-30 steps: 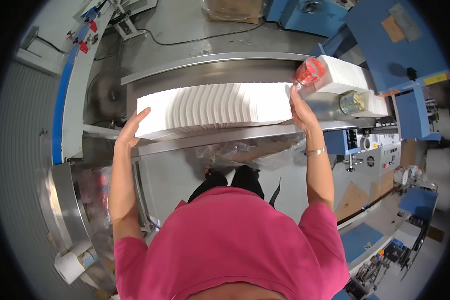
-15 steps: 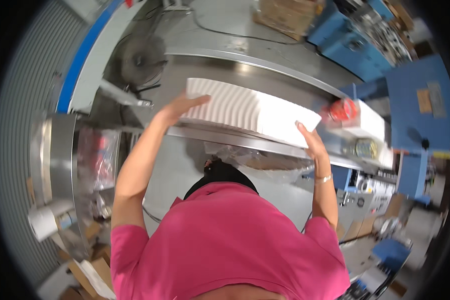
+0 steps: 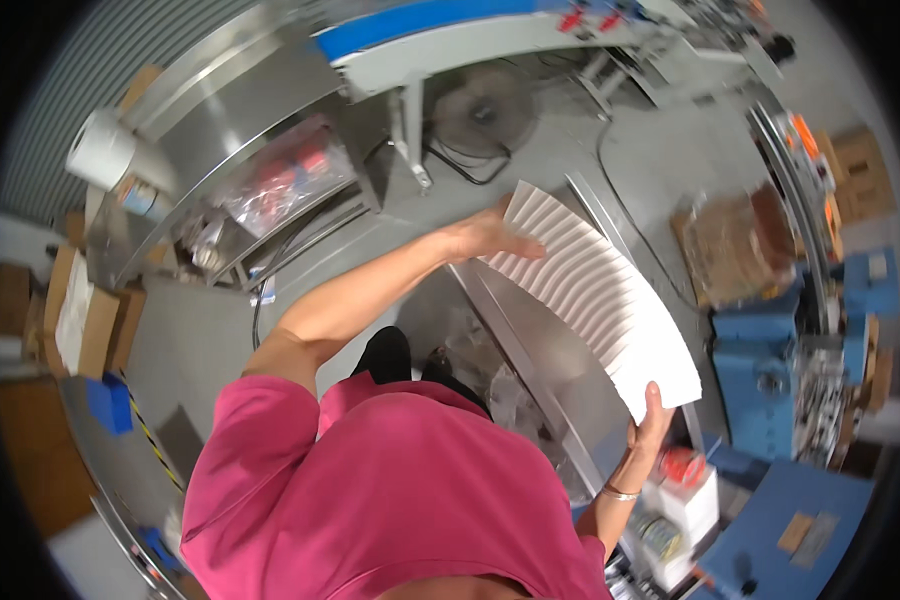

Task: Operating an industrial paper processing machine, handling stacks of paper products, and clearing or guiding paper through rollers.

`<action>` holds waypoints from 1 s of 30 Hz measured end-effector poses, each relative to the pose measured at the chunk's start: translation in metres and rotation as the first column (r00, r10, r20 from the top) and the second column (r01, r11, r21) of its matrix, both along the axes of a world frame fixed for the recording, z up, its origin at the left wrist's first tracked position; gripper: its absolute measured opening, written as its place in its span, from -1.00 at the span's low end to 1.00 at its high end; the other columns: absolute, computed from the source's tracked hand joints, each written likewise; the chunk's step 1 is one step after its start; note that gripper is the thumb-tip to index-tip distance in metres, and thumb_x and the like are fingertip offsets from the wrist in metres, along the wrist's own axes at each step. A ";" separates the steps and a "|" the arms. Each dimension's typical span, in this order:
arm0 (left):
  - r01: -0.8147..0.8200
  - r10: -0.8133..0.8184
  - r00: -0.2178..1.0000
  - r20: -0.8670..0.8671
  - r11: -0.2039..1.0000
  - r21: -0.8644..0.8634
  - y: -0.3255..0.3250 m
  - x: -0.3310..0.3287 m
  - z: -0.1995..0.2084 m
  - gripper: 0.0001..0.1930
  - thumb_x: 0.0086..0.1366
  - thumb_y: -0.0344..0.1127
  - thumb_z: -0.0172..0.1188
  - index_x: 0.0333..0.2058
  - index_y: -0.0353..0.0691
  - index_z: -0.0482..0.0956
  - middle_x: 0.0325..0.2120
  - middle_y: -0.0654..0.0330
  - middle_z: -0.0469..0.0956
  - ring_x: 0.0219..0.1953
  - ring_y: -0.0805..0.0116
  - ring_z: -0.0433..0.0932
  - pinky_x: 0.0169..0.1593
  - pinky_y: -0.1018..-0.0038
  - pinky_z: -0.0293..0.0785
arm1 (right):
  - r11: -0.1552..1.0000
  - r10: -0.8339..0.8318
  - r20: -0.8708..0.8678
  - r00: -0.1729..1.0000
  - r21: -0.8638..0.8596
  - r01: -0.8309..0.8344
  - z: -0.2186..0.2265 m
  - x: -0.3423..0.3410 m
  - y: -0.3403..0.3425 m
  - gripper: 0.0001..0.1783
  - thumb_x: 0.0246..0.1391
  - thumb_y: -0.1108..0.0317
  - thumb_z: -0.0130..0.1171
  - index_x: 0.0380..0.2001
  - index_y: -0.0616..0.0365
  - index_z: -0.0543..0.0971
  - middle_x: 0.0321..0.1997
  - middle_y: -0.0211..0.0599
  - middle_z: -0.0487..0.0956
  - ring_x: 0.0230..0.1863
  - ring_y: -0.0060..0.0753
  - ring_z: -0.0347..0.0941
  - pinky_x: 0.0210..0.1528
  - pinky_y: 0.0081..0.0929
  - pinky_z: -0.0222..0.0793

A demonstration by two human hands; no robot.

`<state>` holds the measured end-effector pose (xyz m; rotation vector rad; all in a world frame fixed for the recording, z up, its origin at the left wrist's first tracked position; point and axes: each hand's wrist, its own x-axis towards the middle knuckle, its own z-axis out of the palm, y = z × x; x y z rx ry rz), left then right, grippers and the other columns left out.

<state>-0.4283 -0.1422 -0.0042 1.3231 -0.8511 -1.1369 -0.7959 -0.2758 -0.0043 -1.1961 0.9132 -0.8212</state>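
Observation:
Between my hands is a long white stack, ridged along its far-left part and plain white toward the right end. It looks like many thin pieces pressed in a row; their kind I cannot make out. My left hand grips the far-left end, thumb on the near face. At the other end my right hand holds on, with the thumb up against the white face and the other fingers hidden. The stack is held over a metal work table and slants from upper left to lower right.
A floor fan stands beyond, under a blue-edged machine. At left is a steel bench with bagged goods below. A red roll sits on white boxes at lower right. A cardboard box and blue machine are at right.
My view and body have turned to the left. The white stack, still in both hands, now slants more steeply and lies farther right in view, with its row bowed.

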 end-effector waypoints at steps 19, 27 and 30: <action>-0.849 0.852 0.523 -0.014 0.522 0.082 0.348 0.322 0.022 -0.14 -0.04 -0.10 0.35 0.18 -0.33 0.14 0.10 0.02 0.29 0.17 0.19 0.22 0.23 0.35 0.07 | 0.423 0.906 0.030 0.422 -0.057 -0.904 0.030 0.625 0.103 -0.18 -0.10 0.42 0.17 0.24 0.25 0.06 0.10 -0.24 0.34 0.08 -0.35 0.29 0.10 -0.44 0.23; -0.795 0.853 0.498 0.156 0.377 0.476 0.435 0.400 0.009 -0.04 0.06 0.32 0.09 0.25 -0.23 0.00 0.23 0.05 0.11 0.29 0.20 0.01 0.30 0.34 -0.11 | 0.007 0.993 -0.118 -0.030 0.294 -0.956 -0.023 0.853 0.160 -0.34 0.01 0.13 0.21 0.11 0.26 0.29 0.03 -0.32 0.43 -0.01 -0.46 0.38 0.05 -0.51 0.28; -0.791 0.823 0.507 0.257 0.325 0.518 0.442 0.405 0.005 -0.03 0.08 0.39 -0.01 0.25 -0.24 0.02 0.22 0.02 0.12 0.29 0.18 0.02 0.30 0.37 -0.08 | -0.078 0.964 -0.209 -0.165 0.370 -0.926 -0.007 0.913 0.181 -0.21 0.07 -0.12 0.07 0.17 0.26 0.20 0.11 -0.29 0.38 0.05 -0.41 0.35 0.08 -0.47 0.27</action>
